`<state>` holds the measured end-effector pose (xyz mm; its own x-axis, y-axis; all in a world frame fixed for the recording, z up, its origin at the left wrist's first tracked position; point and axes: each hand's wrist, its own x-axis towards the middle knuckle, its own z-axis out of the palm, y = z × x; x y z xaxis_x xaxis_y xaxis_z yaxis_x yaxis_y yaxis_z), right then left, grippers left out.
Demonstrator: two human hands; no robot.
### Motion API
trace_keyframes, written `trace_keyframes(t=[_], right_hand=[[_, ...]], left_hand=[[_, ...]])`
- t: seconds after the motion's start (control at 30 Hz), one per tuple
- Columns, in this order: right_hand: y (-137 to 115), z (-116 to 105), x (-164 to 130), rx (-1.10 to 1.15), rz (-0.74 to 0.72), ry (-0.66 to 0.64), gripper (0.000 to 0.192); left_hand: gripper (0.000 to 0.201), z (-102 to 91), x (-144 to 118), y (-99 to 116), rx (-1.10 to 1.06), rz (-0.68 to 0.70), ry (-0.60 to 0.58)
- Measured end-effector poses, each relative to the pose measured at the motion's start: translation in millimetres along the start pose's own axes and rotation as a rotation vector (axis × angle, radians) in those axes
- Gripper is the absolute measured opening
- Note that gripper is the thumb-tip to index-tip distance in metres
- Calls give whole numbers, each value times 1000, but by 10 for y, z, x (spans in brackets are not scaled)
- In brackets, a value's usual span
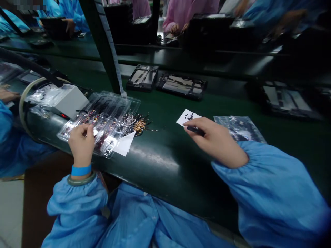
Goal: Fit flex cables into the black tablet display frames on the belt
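My left hand (82, 139) is over the clear plastic trays (110, 129), thumb and fingers pinched; whatever they hold is too small to make out. Small dark and reddish parts lie in those trays. My right hand (213, 139) grips a slim black pen-like tool (196, 131), its tip hidden behind the fingers. Just beyond that hand, a white paper (182, 119) carries several tiny black pieces (190, 116). Between my hands, near the trays, is a loose pile of small black parts with copper-coloured ends (139, 125). A folded white sheet (125, 144) rests against the trays.
A clear plastic bag (239, 127) lies right of the paper. Open dark device housings (182, 85) stand farther back, another housing (287, 100) at right. A white box (68, 101) and a slanted post (103, 44) are on the left. Co-workers sit across and beside me.
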<state>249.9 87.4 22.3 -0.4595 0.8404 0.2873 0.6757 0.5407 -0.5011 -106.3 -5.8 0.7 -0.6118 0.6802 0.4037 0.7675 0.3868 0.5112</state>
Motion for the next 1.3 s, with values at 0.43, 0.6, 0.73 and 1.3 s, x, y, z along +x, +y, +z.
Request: trace_keyframes(t=[0.43,0.6,0.73,1.3], right_hand=[[-714,433,-119,-43,-534,164,25],[-776,546,-101,-264,-613,272,29],[-796,564,-118,-364,-673,360,30],[-575,477,-255,-103,-513,548,8]], left_hand=[[21,-9,-655,906,-841,-37,-572],[21,-27,-835,1014,-830,14,-656],[22,-20,-881,999,-747,72,-620],[20,66,-938,1015,-997,-219,-744]])
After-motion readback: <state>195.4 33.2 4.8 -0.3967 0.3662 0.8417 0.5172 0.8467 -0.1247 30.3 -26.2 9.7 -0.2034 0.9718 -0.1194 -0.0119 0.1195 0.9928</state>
